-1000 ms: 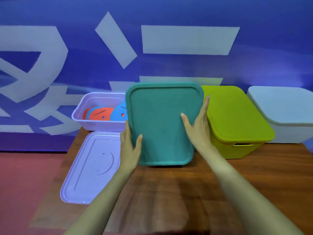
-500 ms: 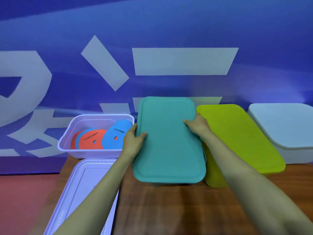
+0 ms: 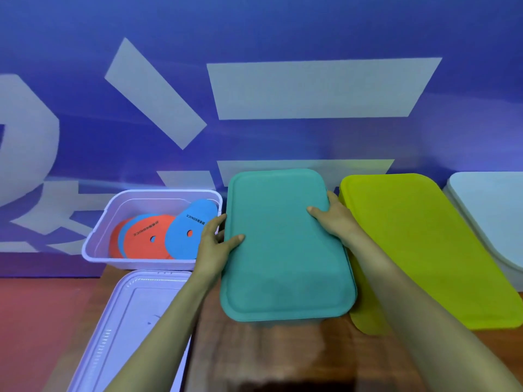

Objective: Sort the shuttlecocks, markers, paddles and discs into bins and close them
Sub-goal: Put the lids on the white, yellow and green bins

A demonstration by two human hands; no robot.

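A teal lid (image 3: 283, 250) lies flat on its bin in the middle of the wooden table; the bin beneath is almost fully hidden. My left hand (image 3: 216, 241) grips the lid's left edge, thumb on top. My right hand (image 3: 332, 219) grips its right edge near the far corner. To the left stands an open lilac bin (image 3: 96, 244) holding orange and blue discs (image 3: 158, 236). Its lilac lid (image 3: 127, 329) lies flat in front of it.
A lime-green bin with its lid (image 3: 418, 244) on stands right of the teal one. A pale blue-grey lidded bin (image 3: 492, 210) is at the far right edge. A blue wall with white shapes rises just behind the bins. Bare table (image 3: 268, 355) lies in front.
The teal lid went from tilted upright in front of me to lying flat on its bin. Both hands slid further along its side edges, and the view dipped closer.
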